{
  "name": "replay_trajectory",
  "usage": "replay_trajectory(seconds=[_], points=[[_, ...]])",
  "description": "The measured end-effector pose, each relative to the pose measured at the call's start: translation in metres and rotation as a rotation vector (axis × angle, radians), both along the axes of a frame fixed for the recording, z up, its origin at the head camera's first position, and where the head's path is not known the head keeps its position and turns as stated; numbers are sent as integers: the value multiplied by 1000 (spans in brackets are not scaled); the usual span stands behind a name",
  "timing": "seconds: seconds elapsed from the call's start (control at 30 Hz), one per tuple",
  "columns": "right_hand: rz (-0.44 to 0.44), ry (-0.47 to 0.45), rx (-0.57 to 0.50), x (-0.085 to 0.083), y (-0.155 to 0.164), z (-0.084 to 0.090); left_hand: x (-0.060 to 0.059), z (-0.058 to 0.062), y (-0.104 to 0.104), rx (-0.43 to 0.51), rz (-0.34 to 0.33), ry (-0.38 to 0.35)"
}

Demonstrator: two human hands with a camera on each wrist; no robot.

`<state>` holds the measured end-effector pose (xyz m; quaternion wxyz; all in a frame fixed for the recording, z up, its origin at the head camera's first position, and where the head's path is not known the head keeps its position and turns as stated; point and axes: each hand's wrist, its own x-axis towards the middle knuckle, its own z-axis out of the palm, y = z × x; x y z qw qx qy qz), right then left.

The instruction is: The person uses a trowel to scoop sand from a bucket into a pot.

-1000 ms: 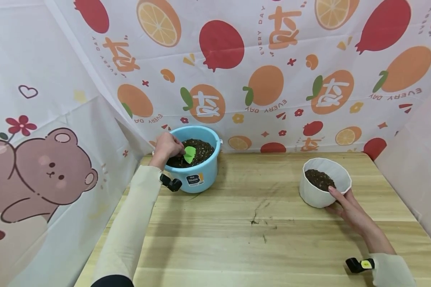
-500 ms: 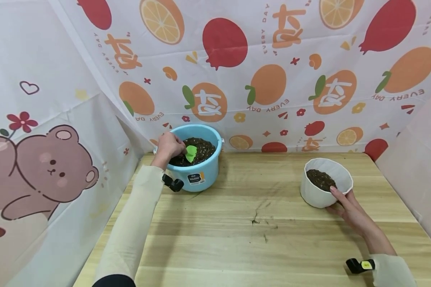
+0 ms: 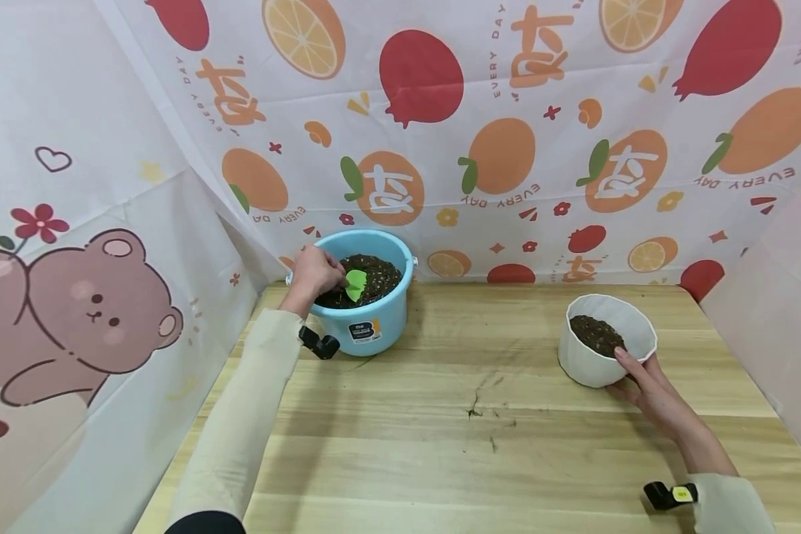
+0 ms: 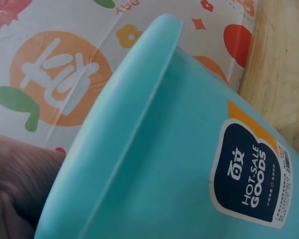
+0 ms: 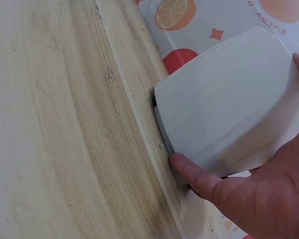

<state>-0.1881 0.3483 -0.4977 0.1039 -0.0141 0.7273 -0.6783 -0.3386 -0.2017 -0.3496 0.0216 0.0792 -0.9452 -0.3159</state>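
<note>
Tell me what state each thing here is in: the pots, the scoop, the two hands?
Blue bucket: upright, holding dark soil.
Green scoop: in the bucket's soil, gripped by the left hand.
White pot: upright, partly filled with soil.
Right hand: holds the white pot's side.
Wooden table: a few soil crumbs.

Green scoop (image 3: 355, 285) in blue soil bucket (image 3: 374, 331); upright white soil-filled pot (image 3: 590, 361).

A pale wooden tabletop (image 3: 480, 460) fills the lower frame, backed by a fruit-print cloth (image 3: 507, 133) and, left, a bear-print cloth (image 3: 87, 311).
</note>
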Motion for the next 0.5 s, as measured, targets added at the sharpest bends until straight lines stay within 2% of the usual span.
replay_trajectory(seconds=[0.5], points=[[-9,-10,-20,0,-1,3,1,1,-3,57,15,-20]])
